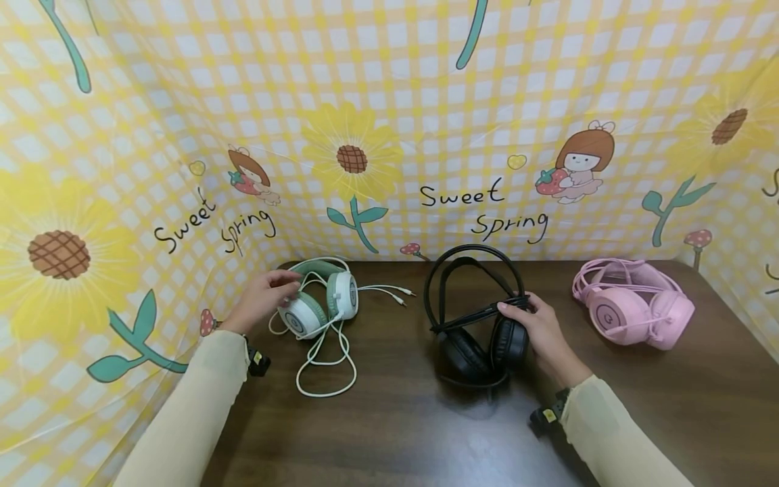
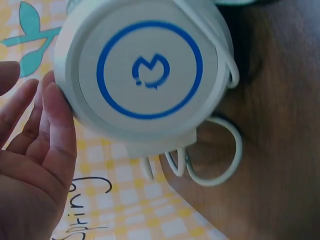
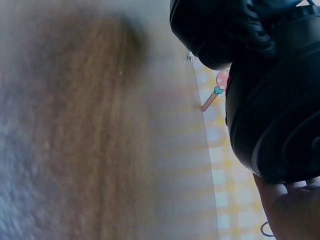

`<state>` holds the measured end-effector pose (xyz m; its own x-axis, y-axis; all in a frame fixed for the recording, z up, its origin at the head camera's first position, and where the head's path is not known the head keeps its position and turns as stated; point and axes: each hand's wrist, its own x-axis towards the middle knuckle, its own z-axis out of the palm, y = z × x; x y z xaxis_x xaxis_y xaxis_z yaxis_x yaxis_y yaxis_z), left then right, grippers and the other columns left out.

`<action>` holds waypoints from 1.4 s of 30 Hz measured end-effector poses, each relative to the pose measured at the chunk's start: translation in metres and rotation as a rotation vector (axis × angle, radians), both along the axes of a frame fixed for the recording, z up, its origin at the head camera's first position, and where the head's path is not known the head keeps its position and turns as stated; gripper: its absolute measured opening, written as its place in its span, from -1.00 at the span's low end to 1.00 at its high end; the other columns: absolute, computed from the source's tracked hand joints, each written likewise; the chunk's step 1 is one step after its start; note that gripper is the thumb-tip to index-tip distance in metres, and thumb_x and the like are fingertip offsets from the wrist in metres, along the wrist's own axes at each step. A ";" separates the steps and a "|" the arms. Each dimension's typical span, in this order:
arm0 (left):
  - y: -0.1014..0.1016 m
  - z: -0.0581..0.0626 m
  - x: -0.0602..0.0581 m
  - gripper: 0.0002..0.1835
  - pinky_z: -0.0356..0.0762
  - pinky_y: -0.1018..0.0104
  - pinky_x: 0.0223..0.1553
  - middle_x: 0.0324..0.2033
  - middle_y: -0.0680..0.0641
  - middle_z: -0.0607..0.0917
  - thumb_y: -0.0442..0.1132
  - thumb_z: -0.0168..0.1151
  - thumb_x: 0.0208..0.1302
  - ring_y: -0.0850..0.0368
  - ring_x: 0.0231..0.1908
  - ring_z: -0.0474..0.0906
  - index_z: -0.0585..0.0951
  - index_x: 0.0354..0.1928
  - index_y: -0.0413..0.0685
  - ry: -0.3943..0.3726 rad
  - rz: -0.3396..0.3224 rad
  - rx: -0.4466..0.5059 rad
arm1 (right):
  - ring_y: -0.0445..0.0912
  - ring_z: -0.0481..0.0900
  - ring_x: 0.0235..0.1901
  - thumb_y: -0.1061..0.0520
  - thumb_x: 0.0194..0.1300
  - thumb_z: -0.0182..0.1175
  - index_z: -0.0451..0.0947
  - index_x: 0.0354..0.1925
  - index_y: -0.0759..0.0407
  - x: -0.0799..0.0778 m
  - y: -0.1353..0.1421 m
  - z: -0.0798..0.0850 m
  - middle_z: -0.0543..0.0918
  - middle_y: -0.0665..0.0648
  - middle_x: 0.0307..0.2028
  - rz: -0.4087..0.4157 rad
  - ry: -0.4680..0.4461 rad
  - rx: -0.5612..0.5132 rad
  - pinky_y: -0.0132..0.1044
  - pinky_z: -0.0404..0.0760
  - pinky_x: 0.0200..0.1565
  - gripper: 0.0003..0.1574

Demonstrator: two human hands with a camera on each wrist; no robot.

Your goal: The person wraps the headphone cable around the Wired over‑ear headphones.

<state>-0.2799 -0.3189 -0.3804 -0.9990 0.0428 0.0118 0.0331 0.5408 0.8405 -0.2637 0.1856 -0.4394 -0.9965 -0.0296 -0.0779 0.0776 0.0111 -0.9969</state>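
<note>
My right hand [image 1: 544,330] grips a pair of black headphones [image 1: 465,355] by the side, thumb across the band and the bundled cable. In the right wrist view, its fingers lie under a round black ear cup [image 3: 280,115]. Whether these headphones touch the table is hard to tell. My left hand [image 1: 263,297] is beside white-and-green headphones [image 1: 343,297] at the table's back left. Its fingers are loosely extended along the rim of the white ear cup [image 2: 150,107], which has a blue ring; contact is unclear. A white cable [image 1: 325,393] loops in front of them.
Pink headphones [image 1: 629,314] with their cable wrapped round them lie at the back right of the dark brown table [image 1: 389,433]. White cable plugs [image 1: 404,297] point toward the middle. A yellow checked cloth [image 1: 414,135] hangs behind the table and along its sides.
</note>
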 end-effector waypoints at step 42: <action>-0.048 -0.055 -0.037 -0.04 0.23 -0.18 0.20 0.29 -0.47 0.26 0.28 0.08 0.29 -0.41 0.24 0.22 0.16 0.39 -0.43 -0.164 0.239 -0.385 | -0.13 0.54 -0.25 -0.40 0.19 0.22 0.28 0.20 0.33 -0.058 0.004 -0.024 0.56 0.08 -0.20 0.008 -0.238 0.011 -0.24 0.44 -0.01 -0.01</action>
